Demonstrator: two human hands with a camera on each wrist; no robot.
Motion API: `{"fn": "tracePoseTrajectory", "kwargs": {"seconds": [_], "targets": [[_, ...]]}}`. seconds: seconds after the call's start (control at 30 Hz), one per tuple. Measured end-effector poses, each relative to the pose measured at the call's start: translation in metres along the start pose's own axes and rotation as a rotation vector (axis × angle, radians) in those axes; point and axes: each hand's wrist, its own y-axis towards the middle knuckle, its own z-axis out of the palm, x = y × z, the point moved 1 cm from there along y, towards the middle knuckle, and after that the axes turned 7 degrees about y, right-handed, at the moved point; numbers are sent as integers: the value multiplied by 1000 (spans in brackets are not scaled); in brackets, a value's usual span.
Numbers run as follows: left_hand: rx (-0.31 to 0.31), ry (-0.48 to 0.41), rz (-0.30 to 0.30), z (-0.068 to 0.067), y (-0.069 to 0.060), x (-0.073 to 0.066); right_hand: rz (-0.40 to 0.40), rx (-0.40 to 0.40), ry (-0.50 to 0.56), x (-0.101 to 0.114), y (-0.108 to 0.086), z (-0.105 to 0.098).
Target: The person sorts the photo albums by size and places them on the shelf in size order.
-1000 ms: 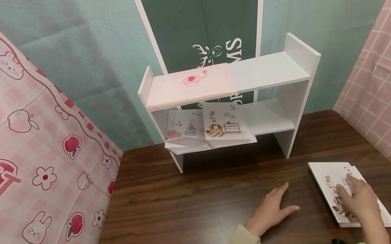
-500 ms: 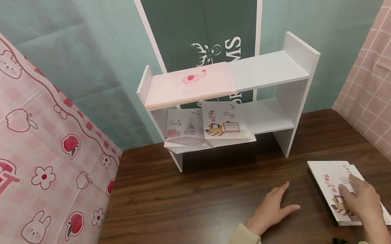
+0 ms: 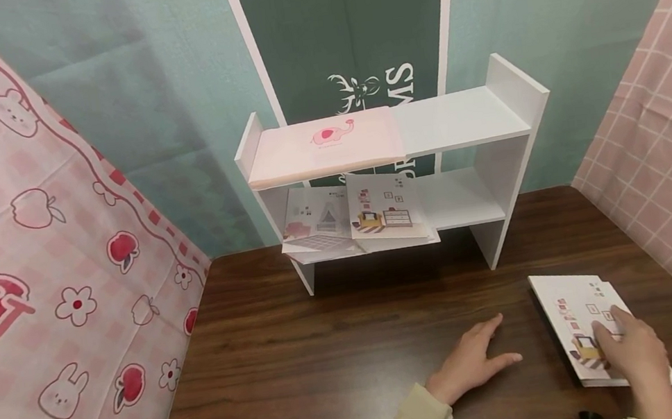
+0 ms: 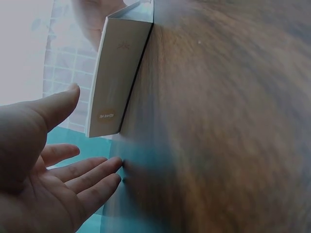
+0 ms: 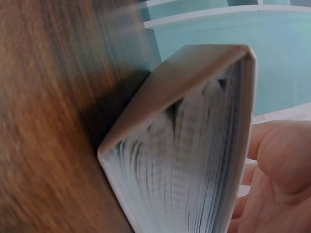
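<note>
On the right of the table lies a thick white book (image 3: 570, 303), probably a photo album, its cover printed with a furnished room. My right hand (image 3: 636, 344) is over the right part of this cover with its fingers loosely bent, not gripped round it. In the right wrist view the book (image 5: 180, 160) shows a stiff spine and many pages, with the right hand (image 5: 279, 179) beside its cover. Left of the book, my left hand (image 3: 471, 361) is held low at the tabletop, fingers spread and holding nothing. The left wrist view shows the spine of the book (image 4: 119, 73) beyond its fingertips.
A white two-tier shelf (image 3: 457, 118) stands at the back of the brown table (image 3: 255, 373). A pink book with an elephant (image 3: 328, 144) lies on its top. Two illustrated books (image 3: 318, 218) lie on its lower tier, jutting past the front edge. Printed cloths (image 3: 71, 305) hang around.
My right hand has slid a little to the right over the cover, baring more of the picture. The left hand has shifted slightly right. The book stays in place.
</note>
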Motion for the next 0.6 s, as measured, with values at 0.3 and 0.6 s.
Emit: {"fn": "tracePoseTrajectory", "kwargs": {"seconds": [0.3, 0.6], "targets": [[2, -41, 6, 5, 2, -1, 73, 75, -1, -12, 4, -2], [9, -37, 8, 5, 2, -6, 169, 114, 5, -8, -1, -8]]}}
